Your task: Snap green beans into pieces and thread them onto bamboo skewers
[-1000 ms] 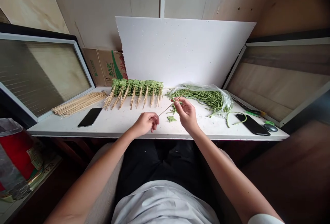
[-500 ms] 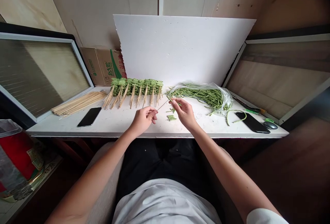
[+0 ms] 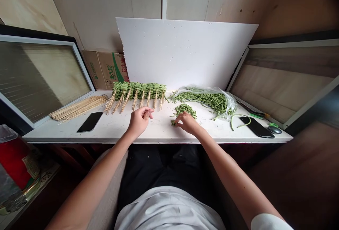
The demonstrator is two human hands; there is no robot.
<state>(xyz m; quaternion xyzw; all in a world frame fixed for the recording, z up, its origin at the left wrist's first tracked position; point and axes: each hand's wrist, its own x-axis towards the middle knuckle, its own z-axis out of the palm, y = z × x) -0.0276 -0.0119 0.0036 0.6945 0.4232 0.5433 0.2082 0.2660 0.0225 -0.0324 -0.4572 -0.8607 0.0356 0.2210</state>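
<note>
My left hand (image 3: 140,119) is closed in a pinch around a thin bamboo skewer (image 3: 156,107), which slants up and to the right. A green bean piece (image 3: 166,99) appears at the skewer's far end. My right hand (image 3: 187,122) is lowered to the tabletop, its curved fingers slightly apart. Its fingertips reach a few cut bean pieces (image 3: 173,122), partly hidden by the hand. Just behind it lies a small heap of cut green beans (image 3: 185,108).
Finished bean skewers (image 3: 137,90) are stacked at the back, sticks forward. Loose bamboo skewers (image 3: 79,107) and a phone (image 3: 90,122) lie left. Long green beans (image 3: 203,98) in a plastic bag (image 3: 231,102), another phone (image 3: 256,127) and a mouse-like object (image 3: 274,130) are right.
My right hand has let go of the bean piece at the skewer tip and moved down to the cut pieces. My left hand has shifted slightly left with the skewer.
</note>
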